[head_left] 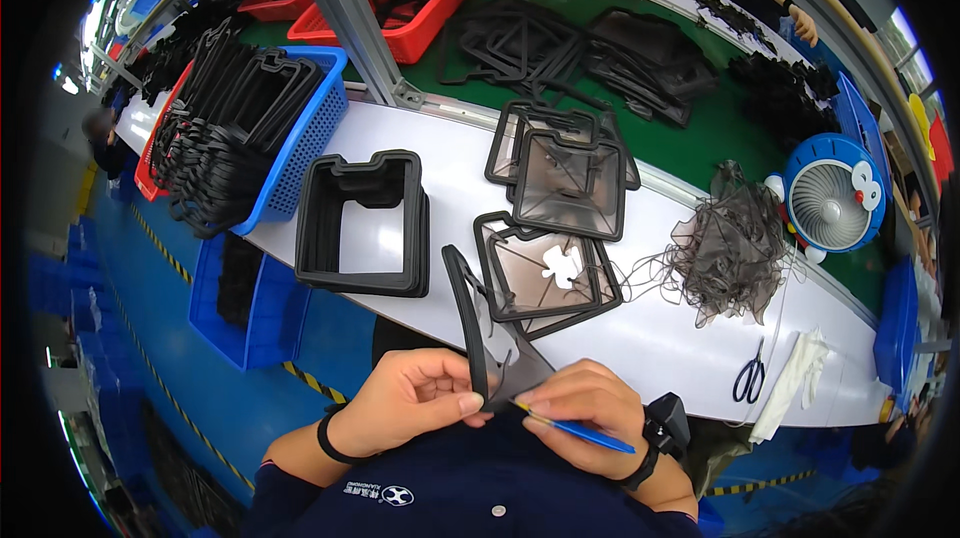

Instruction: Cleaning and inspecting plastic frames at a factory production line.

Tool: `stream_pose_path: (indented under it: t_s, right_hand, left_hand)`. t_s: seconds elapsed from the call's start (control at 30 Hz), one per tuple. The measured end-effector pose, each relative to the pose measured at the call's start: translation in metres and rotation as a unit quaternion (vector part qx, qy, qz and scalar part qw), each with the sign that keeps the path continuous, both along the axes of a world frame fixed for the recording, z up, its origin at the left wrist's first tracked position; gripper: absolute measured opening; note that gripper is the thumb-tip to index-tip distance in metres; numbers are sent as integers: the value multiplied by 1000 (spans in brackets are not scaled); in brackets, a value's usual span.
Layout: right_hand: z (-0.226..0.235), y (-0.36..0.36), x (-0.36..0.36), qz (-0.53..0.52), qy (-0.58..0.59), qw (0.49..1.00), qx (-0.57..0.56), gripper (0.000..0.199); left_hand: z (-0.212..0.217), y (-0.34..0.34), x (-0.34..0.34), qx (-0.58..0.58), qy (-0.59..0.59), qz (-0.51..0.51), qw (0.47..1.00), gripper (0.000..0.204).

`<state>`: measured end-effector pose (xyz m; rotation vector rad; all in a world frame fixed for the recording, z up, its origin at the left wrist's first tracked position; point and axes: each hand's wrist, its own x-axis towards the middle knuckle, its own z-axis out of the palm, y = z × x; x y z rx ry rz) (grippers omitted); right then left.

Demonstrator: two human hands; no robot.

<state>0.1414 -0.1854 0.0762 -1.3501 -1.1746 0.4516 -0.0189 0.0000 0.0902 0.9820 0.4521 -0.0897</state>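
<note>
Close to my body, my left hand (408, 403) pinches the lower end of a black frame with grey mesh (468, 323), which is tilted up on edge. In my right hand (592, 408) is a slim blue pen-like tool (590, 435), its yellowish tip pointing at the mesh by my left fingers. Whether the tip touches the mesh I cannot tell. Just beyond the held frame lie overlapping mesh-covered frames (492, 283), a white cut-out shape (562, 266) on top. A neat stack of black frames (312, 238) stands left of them.
Right of the frames sits a heap of mesh scraps (730, 253), near a blue fan (835, 198). Scissors (749, 378) and a white glove (792, 388) lie at the table's right. A blue basket (315, 123) full of frames stands left; a metal post (345, 18) rises behind.
</note>
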Motion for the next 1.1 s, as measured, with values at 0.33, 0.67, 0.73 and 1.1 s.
stream_pose_path:
  t_s: [0.33,0.67,0.73,1.1]
  right_hand:
    - [23,-20,6,9,37,998,41,35]
    - [-58,17,-9,-147,-19,987,-63,19]
    - [-66,17,-13,-144,-9,986,-79,18]
    - [-67,18,-14,-126,-13,988,-88,18]
  left_hand:
    - [12,10,-2,-60,-168,-124,976,25]
    - [-81,-6,34,-20,57,45,997,24]
    - [-88,-7,31,-34,64,47,996,24]
    - [-91,-6,29,-11,49,47,998,23]
